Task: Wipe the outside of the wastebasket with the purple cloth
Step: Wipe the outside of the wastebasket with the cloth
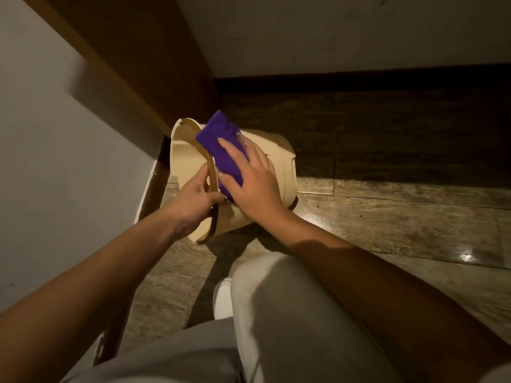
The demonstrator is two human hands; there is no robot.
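Basket (279, 172) tipped on the floor (387, 217), mouth toward the person; left hand (193, 201) grips its rim, right hand (249, 178) presses the cloth (221, 145) flat against the outer wall. Thin, light shell (likely flexes); hold the stiffer rim.

The palm of the right hand (250, 179) covered the nearer end of the folded purple cloth (221, 145), so how far it ran underneath could not be told. The cream plastic wastebasket (279, 156), tipped on its side, hid its inside and base; its wall toward four o'clock lay behind the wrist. The left hand's (193, 201) fingertips vanished over the brown rim band (212, 175). Both forearms ran off the bottom edge.
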